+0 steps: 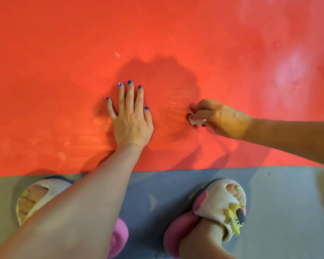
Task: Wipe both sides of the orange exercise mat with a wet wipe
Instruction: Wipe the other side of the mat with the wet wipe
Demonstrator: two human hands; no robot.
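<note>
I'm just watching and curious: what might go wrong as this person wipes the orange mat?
1. The wet wipe is bunched small in the right hand, so each stroke likely covers little and patches may be missed.
2. Only the left hand, flat on the orange mat, steadies it; hard rubbing might shift or wrinkle it.
3. Pale streaks on the mat's right side may be residue left behind.
</note>
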